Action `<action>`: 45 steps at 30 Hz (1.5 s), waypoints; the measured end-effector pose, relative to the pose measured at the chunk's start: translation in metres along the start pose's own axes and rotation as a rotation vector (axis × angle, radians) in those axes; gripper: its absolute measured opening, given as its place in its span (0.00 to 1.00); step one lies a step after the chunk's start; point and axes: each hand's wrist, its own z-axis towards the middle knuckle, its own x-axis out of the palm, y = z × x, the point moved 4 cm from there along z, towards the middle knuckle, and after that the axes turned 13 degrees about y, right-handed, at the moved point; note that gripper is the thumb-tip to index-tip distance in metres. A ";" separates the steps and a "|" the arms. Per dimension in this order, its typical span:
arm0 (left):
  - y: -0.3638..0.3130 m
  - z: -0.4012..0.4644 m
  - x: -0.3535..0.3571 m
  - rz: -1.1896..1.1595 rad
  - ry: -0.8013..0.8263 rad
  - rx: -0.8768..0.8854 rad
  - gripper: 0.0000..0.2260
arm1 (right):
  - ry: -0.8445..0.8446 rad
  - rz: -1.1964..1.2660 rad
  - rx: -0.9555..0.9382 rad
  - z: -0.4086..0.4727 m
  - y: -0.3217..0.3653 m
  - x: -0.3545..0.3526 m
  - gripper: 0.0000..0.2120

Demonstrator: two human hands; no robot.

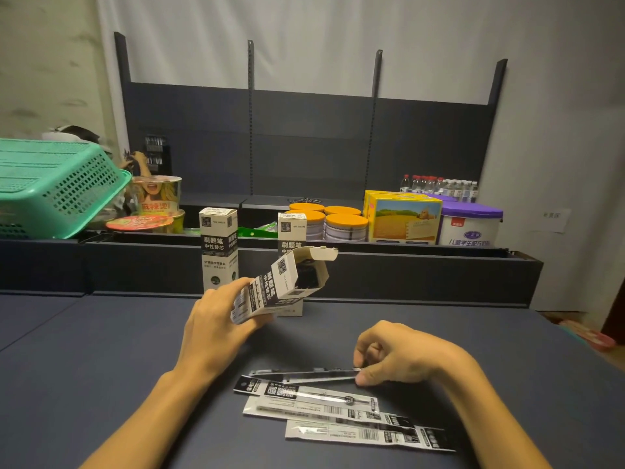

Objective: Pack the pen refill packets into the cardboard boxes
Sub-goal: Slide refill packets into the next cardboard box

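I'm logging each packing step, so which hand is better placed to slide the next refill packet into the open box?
The right hand: it already pinches the end of the top refill packet on the table. The left hand is occupied, holding the open box tilted with its mouth toward the right.

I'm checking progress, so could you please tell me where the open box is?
In the head view, the open white-and-black cardboard box is left of centre, tilted in the left hand, above the dark table.

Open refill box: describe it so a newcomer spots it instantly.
On the dark table, before the shelving, three white-and-black boxes sit close together. The open box is the tilted one in the left hand, flap up, unlike the two upright closed boxes behind.
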 end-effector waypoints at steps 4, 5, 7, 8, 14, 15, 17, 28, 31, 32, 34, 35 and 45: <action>0.001 0.000 0.000 0.000 0.005 0.008 0.29 | -0.106 0.054 -0.089 0.002 0.005 -0.002 0.03; 0.001 0.000 0.000 0.002 0.005 0.013 0.29 | -0.146 0.061 -0.109 0.002 0.008 -0.003 0.03; -0.001 0.000 -0.001 0.001 0.001 0.011 0.29 | -0.221 0.099 -0.165 0.002 0.012 -0.006 0.05; -0.001 0.000 -0.001 0.001 0.001 0.004 0.29 | -0.248 0.147 -0.206 0.000 0.013 -0.008 0.06; -0.001 0.000 -0.002 0.003 -0.006 0.006 0.27 | -0.297 0.764 -0.577 -0.022 0.028 -0.020 0.06; -0.001 0.000 -0.002 0.003 -0.007 0.004 0.27 | -0.298 0.861 -0.618 -0.025 0.032 -0.020 0.07; 0.000 0.000 -0.001 0.004 -0.003 -0.003 0.27 | -0.334 1.010 -0.667 -0.030 0.036 -0.022 0.08; 0.003 0.001 0.000 -0.008 0.000 -0.019 0.29 | -0.697 1.458 -0.879 -0.053 0.016 -0.047 0.07; 0.002 0.000 0.000 0.005 0.002 0.002 0.29 | -0.777 1.497 -0.926 -0.055 0.010 -0.050 0.06; 0.002 0.000 0.001 0.007 0.006 0.011 0.29 | -0.793 1.490 -0.931 -0.055 0.009 -0.050 0.06; 0.002 0.000 0.001 0.007 0.008 0.019 0.29 | -0.822 1.452 -0.937 -0.055 0.009 -0.051 0.09; 0.002 0.000 0.001 0.010 0.006 0.023 0.28 | -0.829 1.427 -0.935 -0.055 0.011 -0.050 0.10; 0.002 0.001 0.004 0.056 -0.012 0.070 0.28 | -0.869 0.970 -0.908 -0.045 0.023 -0.042 0.09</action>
